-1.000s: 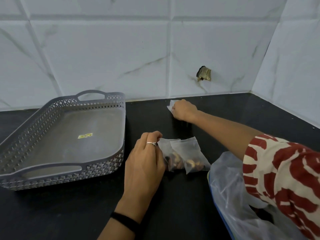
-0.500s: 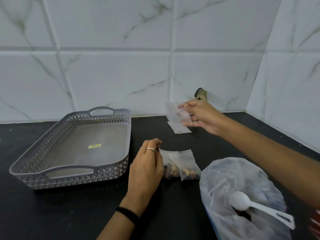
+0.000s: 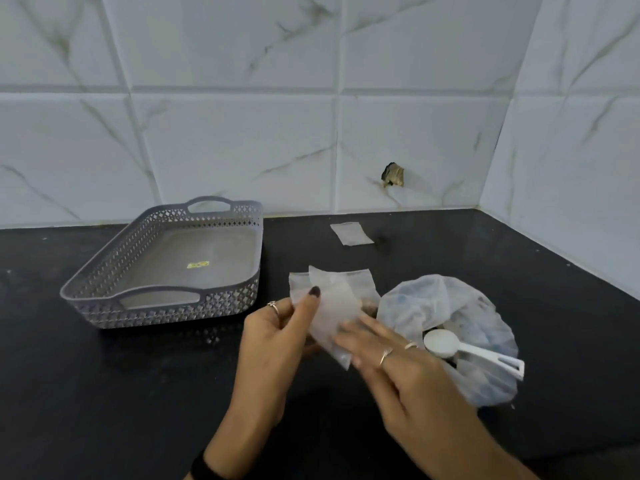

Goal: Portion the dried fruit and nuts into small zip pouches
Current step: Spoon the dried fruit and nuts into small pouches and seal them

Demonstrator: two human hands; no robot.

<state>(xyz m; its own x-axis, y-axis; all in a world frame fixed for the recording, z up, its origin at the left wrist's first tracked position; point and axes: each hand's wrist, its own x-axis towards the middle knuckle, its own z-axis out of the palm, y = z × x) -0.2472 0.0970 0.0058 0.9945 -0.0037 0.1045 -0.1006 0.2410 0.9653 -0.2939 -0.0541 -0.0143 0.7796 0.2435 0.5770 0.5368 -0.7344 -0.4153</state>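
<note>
While the head camera looks down at a black counter [image 3: 519, 271], both hands meet in the middle over it. The left hand [image 3: 277, 341] pinches a small clear zip pouch [image 3: 332, 306] between its thumb and fingers. The right hand [image 3: 398, 362] has its fingers close together and flat against the lower part of the same pouch. It is a bit blurry, so I cannot tell how tight it holds.

Just behind this pouch lie filled pouches [image 3: 363, 289] with brown bits of fruit and nuts inside. They are partly hidden.

Right beside the right hand sits a big clear plastic bag [image 3: 485, 323], open at the top. A white scoop [image 3: 450, 346] rests in it, handle pointing right.

One flat pouch [image 3: 351, 233] lies far back, near the tiled wall [image 3: 242, 133].

On the left stands a grey tray [image 3: 104, 271] with holes in its sides and a small yellow sticker [image 3: 198, 265] on its floor.
</note>
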